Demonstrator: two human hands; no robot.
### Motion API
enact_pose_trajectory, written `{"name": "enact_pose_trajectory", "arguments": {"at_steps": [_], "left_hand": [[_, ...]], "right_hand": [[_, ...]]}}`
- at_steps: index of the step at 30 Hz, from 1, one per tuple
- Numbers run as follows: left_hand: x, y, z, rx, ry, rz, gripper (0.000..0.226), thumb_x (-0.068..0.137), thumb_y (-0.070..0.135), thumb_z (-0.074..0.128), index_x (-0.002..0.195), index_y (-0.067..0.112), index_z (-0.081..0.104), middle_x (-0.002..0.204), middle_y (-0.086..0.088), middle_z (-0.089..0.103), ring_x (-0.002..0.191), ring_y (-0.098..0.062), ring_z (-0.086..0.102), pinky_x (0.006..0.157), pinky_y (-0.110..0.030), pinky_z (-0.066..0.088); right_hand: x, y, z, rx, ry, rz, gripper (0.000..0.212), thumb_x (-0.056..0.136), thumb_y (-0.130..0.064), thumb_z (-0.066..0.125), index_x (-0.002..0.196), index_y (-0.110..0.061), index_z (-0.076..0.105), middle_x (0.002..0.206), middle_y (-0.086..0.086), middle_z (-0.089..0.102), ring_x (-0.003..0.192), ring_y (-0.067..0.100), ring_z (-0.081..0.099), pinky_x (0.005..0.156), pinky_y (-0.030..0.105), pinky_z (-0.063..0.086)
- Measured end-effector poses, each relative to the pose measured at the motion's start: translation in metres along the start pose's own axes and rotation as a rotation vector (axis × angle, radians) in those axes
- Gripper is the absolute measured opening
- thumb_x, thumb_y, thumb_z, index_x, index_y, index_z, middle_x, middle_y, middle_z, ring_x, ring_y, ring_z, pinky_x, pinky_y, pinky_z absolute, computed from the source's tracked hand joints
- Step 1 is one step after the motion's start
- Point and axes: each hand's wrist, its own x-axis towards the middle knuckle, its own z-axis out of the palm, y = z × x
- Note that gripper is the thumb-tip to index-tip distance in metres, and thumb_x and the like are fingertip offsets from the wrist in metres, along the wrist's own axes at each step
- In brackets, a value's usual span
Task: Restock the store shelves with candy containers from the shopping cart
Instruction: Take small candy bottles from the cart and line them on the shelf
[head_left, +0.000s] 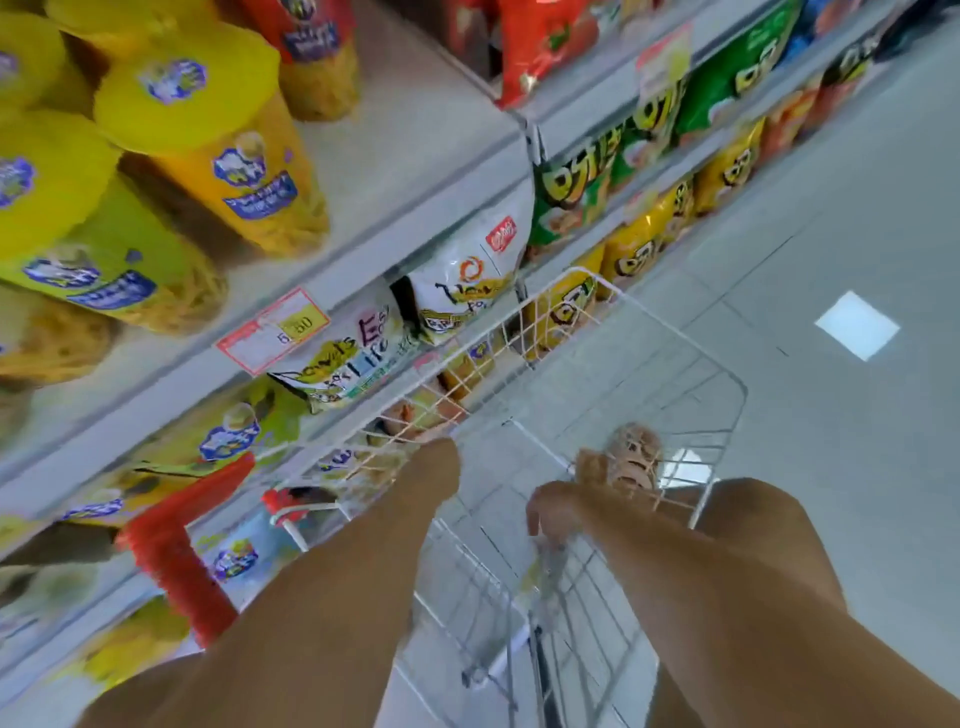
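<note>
View: head camera, tilted, looking down along the aisle.
Stocked so far: tall clear plastic candy containers with yellow lids (208, 114) crowd the upper grey metal shelf (415, 130). More with the same blue label sit on the shelves below.
Room left: a bare stretch of that upper shelf lies to the right of the containers.
Cart: the white wire shopping cart (483, 358) with its red plastic handle (171, 551) stands just beside the shelving. The grey floor (857, 208) shows through most of its mesh, so the basket looks nearly emptied.
Remaining stock: one blurred brownish object (631, 457) sits low at the far right of the basket. It cannot be identified as a candy container.
Left hand: the left hand (439, 457) reaches down past the near rim into the basket. It is foreshortened and blurred, so I cannot tell whether it is open or closed on anything.
Right hand: the right hand (556, 506) is down inside the basket with fingers curved, close to the brownish object. I cannot tell whether it grips it.
Progress: most restocking seems done. At most the last pieces remain to lift out and set on the shelf.
Neighbours: white and yellow snack bags (467, 280) fill the shelf under the red-bordered price tag (272, 332).
</note>
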Motion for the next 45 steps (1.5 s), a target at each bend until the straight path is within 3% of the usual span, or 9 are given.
{"name": "enact_pose_trajectory", "arguments": {"at_steps": [4,12,18,27,33,37,41,44,45], "left_hand": [[0.015,-0.001,0.011,0.065,-0.080,0.055,0.031,0.098,0.012,0.042,0.125,0.002,0.053,0.126,-0.016,0.056,0.115,-0.031,0.054,0.093,-0.035,0.043],[0.020,-0.004,0.010,0.177,-0.139,0.149,0.039,0.090,0.017,0.061,0.123,0.003,0.046,0.121,-0.009,0.058,0.111,-0.024,0.057,0.085,-0.029,0.044],[0.023,-0.002,0.022,0.259,-0.161,0.128,0.028,0.095,0.008,0.049,0.121,0.003,0.057,0.123,-0.011,0.059,0.111,-0.024,0.059,0.086,-0.028,0.048],[0.018,-0.006,0.005,0.236,-0.229,0.135,0.030,0.095,0.015,0.049,0.120,0.000,0.057,0.121,-0.015,0.060,0.109,-0.026,0.058,0.088,-0.030,0.045],[-0.006,0.003,-0.030,0.154,-0.247,0.179,0.036,0.092,0.016,0.053,0.126,0.004,0.054,0.094,-0.013,0.058,0.078,-0.022,0.052,0.069,-0.030,0.044],[-0.038,0.000,-0.060,-0.032,-0.167,0.210,0.031,0.094,0.027,0.055,0.122,0.011,0.055,0.099,-0.002,0.052,0.075,-0.015,0.052,0.064,-0.023,0.044],[-0.095,-0.004,-0.097,-0.416,-0.155,0.218,0.030,0.097,0.019,0.053,0.122,0.002,0.055,0.084,-0.003,0.051,0.068,-0.016,0.051,0.063,-0.024,0.051],[-0.143,-0.017,-0.112,-0.744,-0.200,0.251,0.027,0.096,0.026,0.054,0.120,0.015,0.049,0.105,0.004,0.034,0.106,-0.026,0.054,0.093,-0.042,0.051],[-0.159,-0.022,-0.114,-0.865,-0.216,0.276,0.025,0.096,0.028,0.053,0.119,0.018,0.049,0.148,-0.011,0.025,0.113,-0.027,0.051,0.093,-0.042,0.050]], "right_hand": [[-0.001,-0.015,0.018,-0.258,-0.006,-0.117,0.065,0.074,-0.024,0.080,0.133,-0.020,0.053,0.145,0.008,0.036,0.130,0.029,0.041,0.104,0.038,0.039],[-0.012,-0.012,0.012,-0.478,0.139,-0.133,0.044,0.078,-0.012,0.074,0.119,-0.003,0.061,0.148,0.012,0.030,0.114,0.029,0.054,0.083,0.035,0.048],[-0.011,-0.014,0.019,-0.458,0.094,-0.071,0.043,0.077,-0.027,0.078,0.111,-0.005,0.063,0.110,0.008,0.065,0.091,0.023,0.061,0.074,0.031,0.048],[-0.017,-0.031,0.025,-0.605,0.170,-0.111,0.040,0.076,-0.022,0.079,0.108,-0.003,0.064,0.110,0.008,0.063,0.097,0.024,0.062,0.075,0.032,0.049],[-0.027,-0.037,0.036,-0.498,0.011,-0.017,0.029,0.082,-0.026,0.073,0.095,-0.001,0.063,0.097,0.008,0.065,0.088,0.024,0.057,0.082,0.032,0.047],[-0.038,-0.036,0.039,-0.257,-0.027,0.089,0.043,0.089,-0.034,0.063,0.113,0.001,0.059,0.104,0.011,0.063,0.101,0.027,0.060,0.086,0.033,0.047],[-0.067,-0.022,0.015,0.007,0.172,0.063,0.030,0.089,-0.033,0.063,0.090,-0.003,0.060,0.081,0.006,0.057,0.081,0.024,0.059,0.080,0.031,0.051],[-0.115,-0.014,-0.020,0.191,0.430,-0.058,0.030,0.089,-0.035,0.060,0.068,-0.015,0.051,0.068,0.000,0.049,0.065,0.018,0.054,0.064,0.028,0.042],[-0.136,-0.016,-0.031,0.239,0.495,-0.096,0.033,0.090,-0.034,0.059,0.066,-0.015,0.047,0.067,-0.001,0.045,0.063,0.017,0.049,0.064,0.030,0.041]]}}
